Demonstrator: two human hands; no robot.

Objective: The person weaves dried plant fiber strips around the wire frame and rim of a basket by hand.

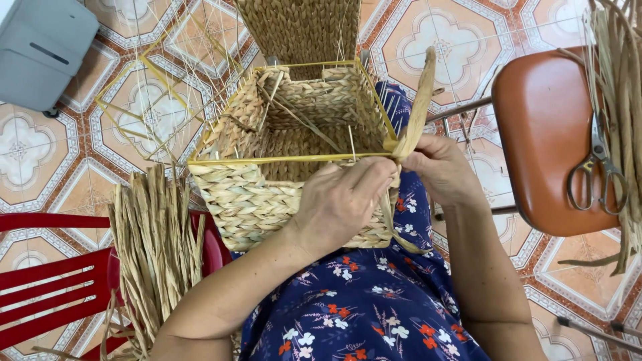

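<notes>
Basket [294, 154] of braided straw-coloured fibre on a yellow wire frame is resting on the person's lap, its rectangular mouth facing up and its long axis running left to right. Left hand [341, 200] is pressing curled fingers against the near rim, while right hand [438, 167] is pinching a flat strand [420, 100] that is rising upright at the right corner. Loose dried strands [157, 247] are lying on a red chair [47, 281], and scissors [597, 167] are lying on a brown seat [542, 134].

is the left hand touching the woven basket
Touching. The head view shows the left hand pressed flat against the front wall of the basket, its fingers at the rim with no gap.
</notes>
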